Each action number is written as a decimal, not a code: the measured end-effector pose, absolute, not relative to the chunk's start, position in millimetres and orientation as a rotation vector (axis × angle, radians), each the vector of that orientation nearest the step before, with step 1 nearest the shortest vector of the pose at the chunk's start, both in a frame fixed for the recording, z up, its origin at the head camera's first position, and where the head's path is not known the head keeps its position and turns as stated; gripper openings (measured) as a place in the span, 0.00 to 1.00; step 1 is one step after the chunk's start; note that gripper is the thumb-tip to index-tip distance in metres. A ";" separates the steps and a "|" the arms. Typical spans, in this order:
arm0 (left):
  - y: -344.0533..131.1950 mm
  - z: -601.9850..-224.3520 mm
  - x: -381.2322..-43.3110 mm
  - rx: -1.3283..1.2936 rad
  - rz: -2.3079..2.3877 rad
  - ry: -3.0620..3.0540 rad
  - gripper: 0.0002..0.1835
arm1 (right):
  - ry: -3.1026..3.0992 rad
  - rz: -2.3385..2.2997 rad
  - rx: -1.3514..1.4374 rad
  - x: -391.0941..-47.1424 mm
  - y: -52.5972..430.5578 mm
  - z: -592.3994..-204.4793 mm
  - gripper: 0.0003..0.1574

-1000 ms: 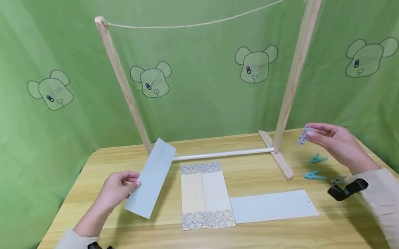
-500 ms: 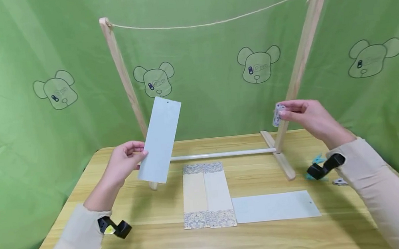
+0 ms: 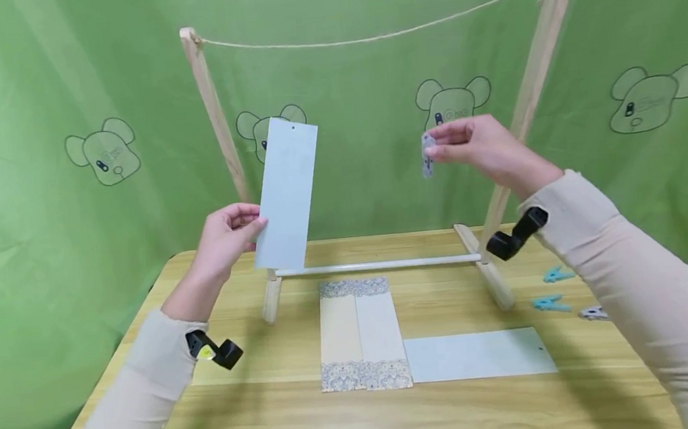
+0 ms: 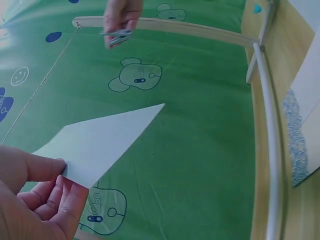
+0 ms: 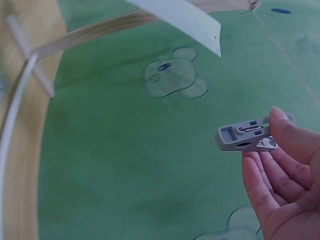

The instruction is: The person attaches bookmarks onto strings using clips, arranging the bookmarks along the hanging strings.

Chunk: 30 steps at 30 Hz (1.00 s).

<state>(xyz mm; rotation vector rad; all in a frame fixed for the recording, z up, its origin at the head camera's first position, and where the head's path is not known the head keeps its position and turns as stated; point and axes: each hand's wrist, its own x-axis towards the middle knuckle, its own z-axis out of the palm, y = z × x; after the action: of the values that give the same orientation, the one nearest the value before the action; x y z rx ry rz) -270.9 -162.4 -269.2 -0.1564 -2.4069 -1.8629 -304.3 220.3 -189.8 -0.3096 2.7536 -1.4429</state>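
Note:
My left hand (image 3: 228, 236) pinches a pale blue card (image 3: 288, 192) by its left edge, holding it nearly upright above the table. A small hole shows at the card's top end. My right hand (image 3: 490, 148) pinches a grey clothespin (image 3: 428, 154) between thumb and fingers; in the right wrist view the clothespin (image 5: 245, 135) shows its metal spring. Above both hands a thin string (image 3: 327, 42) runs between the two posts of a wooden frame (image 3: 542, 50). Card and clothespin are apart, both below the string.
Two lace-patterned cards (image 3: 339, 332) lie side by side on the table (image 3: 315, 428), with another pale blue card (image 3: 478, 355) to their right. Teal clothespins (image 3: 550, 303) and a grey one (image 3: 593, 313) lie at the right. A white rod (image 3: 380, 265) joins the frame's feet.
My left hand has raised the pale blue card and turned it more upright. My right hand has moved up and to the left with the grey clothespin.

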 end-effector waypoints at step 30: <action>-149.6 -229.9 -299.8 -0.072 -2.019 -2.105 0.08 | 2.330 -2.143 -0.511 -328.2 101.2 -73.0 0.22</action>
<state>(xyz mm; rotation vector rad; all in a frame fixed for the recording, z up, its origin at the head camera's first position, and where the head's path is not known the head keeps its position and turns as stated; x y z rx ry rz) -299.8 -149.6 -229.9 -0.0723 -2.1053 -2.0193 -328.2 101.2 -73.0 -0.5107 2.3301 -2.1434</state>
